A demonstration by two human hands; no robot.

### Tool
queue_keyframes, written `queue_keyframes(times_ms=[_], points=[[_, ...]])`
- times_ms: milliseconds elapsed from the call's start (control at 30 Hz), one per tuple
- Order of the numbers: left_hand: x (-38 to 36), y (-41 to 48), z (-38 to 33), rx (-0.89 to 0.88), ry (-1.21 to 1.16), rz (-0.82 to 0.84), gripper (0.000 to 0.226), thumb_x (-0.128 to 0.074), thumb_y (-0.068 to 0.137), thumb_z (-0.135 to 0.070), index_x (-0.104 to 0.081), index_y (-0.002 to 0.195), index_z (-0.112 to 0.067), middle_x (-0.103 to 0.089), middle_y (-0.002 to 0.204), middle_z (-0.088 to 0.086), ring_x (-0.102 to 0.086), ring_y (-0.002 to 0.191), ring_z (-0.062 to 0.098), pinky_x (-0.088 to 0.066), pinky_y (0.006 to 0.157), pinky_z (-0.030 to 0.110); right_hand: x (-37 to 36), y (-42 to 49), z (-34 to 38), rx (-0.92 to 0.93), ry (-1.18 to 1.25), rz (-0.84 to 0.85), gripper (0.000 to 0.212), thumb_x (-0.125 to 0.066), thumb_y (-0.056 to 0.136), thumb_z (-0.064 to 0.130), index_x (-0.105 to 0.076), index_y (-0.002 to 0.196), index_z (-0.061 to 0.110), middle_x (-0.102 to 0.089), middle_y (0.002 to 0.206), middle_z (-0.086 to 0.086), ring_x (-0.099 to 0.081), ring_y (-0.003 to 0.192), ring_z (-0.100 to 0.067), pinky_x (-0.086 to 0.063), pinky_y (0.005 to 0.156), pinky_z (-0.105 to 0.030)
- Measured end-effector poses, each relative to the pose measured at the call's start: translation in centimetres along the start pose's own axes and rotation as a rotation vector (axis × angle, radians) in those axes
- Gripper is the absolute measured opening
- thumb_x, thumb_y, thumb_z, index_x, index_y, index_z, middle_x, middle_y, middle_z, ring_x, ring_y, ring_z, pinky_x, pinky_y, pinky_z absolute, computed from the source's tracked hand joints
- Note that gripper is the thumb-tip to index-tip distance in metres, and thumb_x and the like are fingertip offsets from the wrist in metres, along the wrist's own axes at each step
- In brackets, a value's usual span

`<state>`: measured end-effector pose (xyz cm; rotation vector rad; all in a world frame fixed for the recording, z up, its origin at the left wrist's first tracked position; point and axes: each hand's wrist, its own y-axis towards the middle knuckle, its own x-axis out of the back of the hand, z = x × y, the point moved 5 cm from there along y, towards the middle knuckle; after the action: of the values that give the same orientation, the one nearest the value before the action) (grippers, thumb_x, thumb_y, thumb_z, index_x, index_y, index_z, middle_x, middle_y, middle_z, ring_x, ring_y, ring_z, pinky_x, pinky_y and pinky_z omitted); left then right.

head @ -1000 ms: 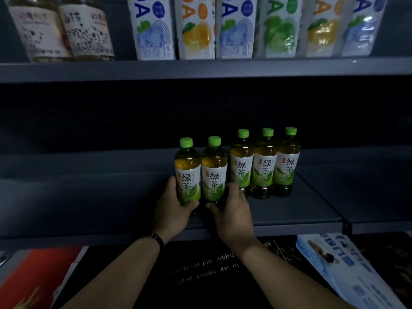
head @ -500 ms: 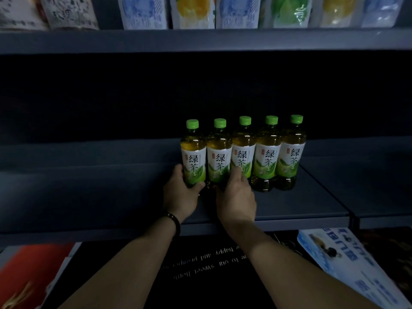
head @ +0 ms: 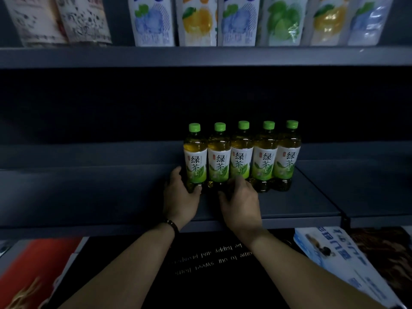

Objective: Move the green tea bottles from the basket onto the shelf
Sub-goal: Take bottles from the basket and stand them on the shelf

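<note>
My left hand [head: 181,197] is cupping the base of the leftmost bottle [head: 195,156], fingers curled around its left side and thumb against the front. My right hand [head: 239,200] is gripping the second bottle [head: 219,155] low down, fingers reaching past its right side. A dark band [head: 172,224] is sitting on my left wrist. Five green tea bottles are standing upright in a tight row on the grey shelf [head: 89,192], touching side to side, each with a green cap and a white-and-green label reading 绿茶. The third [head: 242,152], fourth [head: 265,155] and fifth [head: 289,152] are standing free of my hands. On the upper shelf [head: 200,56], pouches [head: 199,21] printed with fruit are lining up; their lettering is cut off. Below, a dark mat [head: 214,259] is showing upside-down words, partly "be happy" and "sweet home". A blue booklet [head: 334,257] is lying at lower right.
</note>
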<state>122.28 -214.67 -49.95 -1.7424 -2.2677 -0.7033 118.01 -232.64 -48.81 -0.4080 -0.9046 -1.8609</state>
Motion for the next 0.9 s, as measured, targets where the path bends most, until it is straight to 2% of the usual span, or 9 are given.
queue_keyframes(times_ms=[100, 200, 267, 367, 500, 600, 667, 800, 900], points=[[2.6, -3.0, -1.1, -0.067, 0.086, 0.039, 0.05, -0.078, 0.095, -0.02, -0.055, 0.139, -0.029, -0.061, 0.131, -0.002, -0.06, 0.126, 0.022, -0.054, 0.105, 0.043, 1.8, -2.1, 0.0, -0.009, -0.016, 0.066, 0.016, -0.073, 0.093, 0.024, -0.063, 0.105, 0.019, -0.07, 0.104, -0.005, -0.068, 0.1, -0.025, -0.055, 0.083, -0.035], [5.0, -7.3, -2.2, -0.085, 0.169, 0.241, 0.022, -0.073, 0.099, -0.021, -0.061, 0.11, -0.036, -0.069, 0.113, -0.011, -0.068, 0.108, 0.011, -0.054, 0.093, 0.027, 4.0, -4.8, 0.4, -0.027, -0.026, 0.155, 0.011, -0.071, 0.094, 0.028, -0.066, 0.101, 0.022, -0.073, 0.099, -0.003, -0.07, 0.093, -0.023, -0.055, 0.079, -0.031], [6.4, -10.7, -2.6, -0.127, 0.256, 0.384, 0.016, -0.073, 0.098, -0.025, -0.067, 0.103, -0.039, -0.074, 0.101, -0.015, -0.071, 0.097, 0.001, -0.056, 0.091, 0.022, 5.6, -7.2, 1.0, -0.061, -0.014, 0.257, 0.011, -0.071, 0.095, 0.03, -0.07, 0.102, 0.022, -0.074, 0.096, 0.0, -0.07, 0.088, -0.017, -0.052, 0.076, -0.025], [7.9, -16.7, -3.3, -0.123, 0.347, 0.589, 0.008, -0.073, 0.099, -0.033, -0.074, 0.104, -0.039, -0.075, 0.104, -0.018, -0.071, 0.097, -0.003, -0.056, 0.091, 0.015, 7.9, -11.5, 1.7, -0.061, 0.018, 0.382, 0.008, -0.071, 0.094, 0.034, -0.072, 0.098, 0.027, -0.074, 0.089, 0.007, -0.07, 0.08, -0.01, -0.054, 0.071, -0.023], [9.3, -25.7, -3.5, -0.056, 0.44, 0.784, 0.015, -0.069, 0.1, -0.045, -0.074, 0.114, -0.042, -0.074, 0.111, -0.024, -0.07, 0.099, -0.006, -0.058, 0.09, 0.014, 10.1, -19.7, 1.4, -0.067, 0.049, 0.547, 0.004, -0.074, 0.094, 0.036, -0.071, 0.094, 0.032, -0.073, 0.09, 0.011, -0.07, 0.083, -0.005, -0.058, 0.073, -0.021], [9.8, -28.1, -2.3, -0.04, 0.515, 0.815, 0.021, -0.067, 0.097, -0.055, -0.072, 0.116, -0.045, -0.071, 0.113, -0.024, -0.069, 0.102, -0.004, -0.059, 0.094, 0.021, 10.0, -22.0, 0.8, -0.062, 0.047, 0.602, 0.008, -0.074, 0.093, 0.038, -0.073, 0.097, 0.031, -0.072, 0.094, 0.013, -0.067, 0.089, -0.001, -0.051, 0.075, -0.016], [9.7, -31.1, -0.9, -0.013, 0.62, 0.925, 0.028, -0.065, 0.094, -0.062, -0.069, 0.118, -0.048, -0.07, 0.114, -0.022, -0.069, 0.102, -0.001, -0.06, 0.093, 0.026, 10.0, -25.2, -0.6, -0.101, 0.031, 0.675, 0.01, -0.074, 0.093, 0.04, -0.074, 0.098, 0.031, -0.072, 0.096, 0.012, -0.067, 0.093, -0.004, -0.048, 0.077, -0.019], [8.4, -36.4, 3.1, 0.006, 0.766, 1.081, 0.039, -0.066, 0.094, -0.062, -0.07, 0.128, -0.043, -0.073, 0.117, -0.015, -0.071, 0.103, 0.004, -0.061, 0.096, 0.032, 8.5, -33.0, -5.8, -0.217, -0.063, 0.785, 0.011, -0.073, 0.093, 0.038, -0.077, 0.098, 0.029, -0.076, 0.102, 0.007, -0.07, 0.1, -0.011, -0.054, 0.089, -0.029], [7.7, -37.5, 5.1, 0.035, 0.818, 1.107, 0.044, -0.064, 0.096, -0.061, -0.067, 0.134, -0.04, -0.071, 0.127, -0.01, -0.069, 0.112, 0.01, -0.059, 0.1, 0.035, 6.2, -35.9, -8.4, -0.22, -0.263, 0.949, 0.027, -0.072, 0.091, 0.036, -0.073, 0.117, 0.027, -0.073, 0.119, -0.001, -0.07, 0.108, -0.02, -0.057, 0.093, -0.032]])
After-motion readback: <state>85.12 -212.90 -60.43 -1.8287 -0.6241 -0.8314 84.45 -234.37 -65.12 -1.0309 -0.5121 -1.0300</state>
